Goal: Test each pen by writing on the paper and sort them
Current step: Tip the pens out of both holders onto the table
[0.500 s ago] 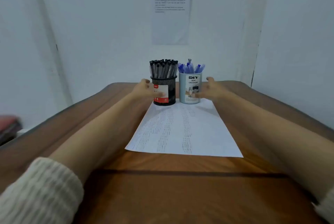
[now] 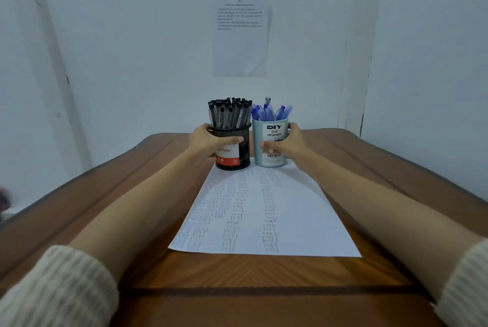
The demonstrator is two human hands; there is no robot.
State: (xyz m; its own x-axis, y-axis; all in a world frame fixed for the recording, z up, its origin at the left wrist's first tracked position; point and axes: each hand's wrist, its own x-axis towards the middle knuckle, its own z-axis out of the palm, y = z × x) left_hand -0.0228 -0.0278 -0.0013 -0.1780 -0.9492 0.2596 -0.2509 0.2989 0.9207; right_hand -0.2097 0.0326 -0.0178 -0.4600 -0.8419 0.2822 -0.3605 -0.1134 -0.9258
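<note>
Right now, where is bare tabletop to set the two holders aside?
Free: brown wooden table left of the white paper and right of it. Crowded: the paper's far edge, where black mesh holder and light-blue cup stand.

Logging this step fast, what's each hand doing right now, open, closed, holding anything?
Left hand: closed around the black mesh pen cup, which stands on the table.
Right hand: closed around the light blue desk organizer cup, also standing.
</note>
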